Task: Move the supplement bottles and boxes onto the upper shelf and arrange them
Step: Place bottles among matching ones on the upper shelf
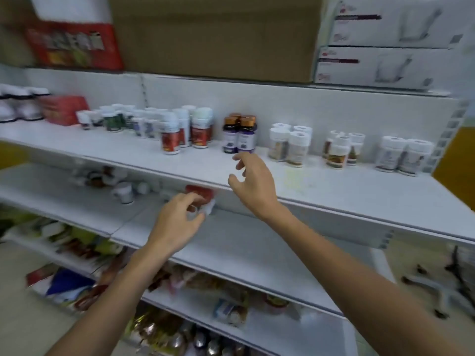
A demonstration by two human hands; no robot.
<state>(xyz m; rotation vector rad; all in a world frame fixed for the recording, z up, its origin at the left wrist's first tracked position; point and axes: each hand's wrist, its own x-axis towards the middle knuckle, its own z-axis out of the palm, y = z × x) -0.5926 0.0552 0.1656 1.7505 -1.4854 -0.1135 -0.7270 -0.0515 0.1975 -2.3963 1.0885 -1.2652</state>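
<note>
The upper white shelf (334,191) carries several groups of supplement bottles: red-labelled white ones (171,137), dark bottles with copper caps (240,136), and white-capped jars (289,146) further right. On the shelf below (244,242), my left hand (177,222) is closed around a red-labelled white bottle (201,196) that lies tilted. My right hand (253,182) hovers over the upper shelf's front edge, fingers apart and empty, just in front of the dark bottles. More bottles (123,192) sit blurred at the lower shelf's back left.
A red box (64,109) and white jars (20,104) stand at the upper shelf's left end. Above it sit a brown carton (216,34), white boxes (385,42) and a red pack (74,44). Lower shelves hold packets and foil-topped items (180,337).
</note>
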